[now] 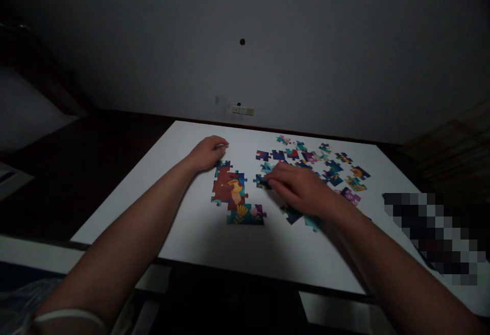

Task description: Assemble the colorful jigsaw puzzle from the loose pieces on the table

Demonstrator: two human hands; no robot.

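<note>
A partly joined jigsaw puzzle [237,192] in brown, teal and yellow lies on the white table [184,238]. At its far end my left hand [209,152] rests on the tabletop, thumb and fingers loosely curved and apart, holding nothing I can see. To the right of the joined part, my right hand [300,186] has its fingertips closed on a dark blue puzzle piece [261,181], which sits low at the table surface. Loose puzzle pieces [332,171] are spread beyond and beside my right hand, some partly covered by it.
A blurred-out dark object [432,238] lies along the table's right side. Behind the table stands a grey wall [325,59] with a socket plate [243,111]. The table's near edge runs below my forearms. The room is dim.
</note>
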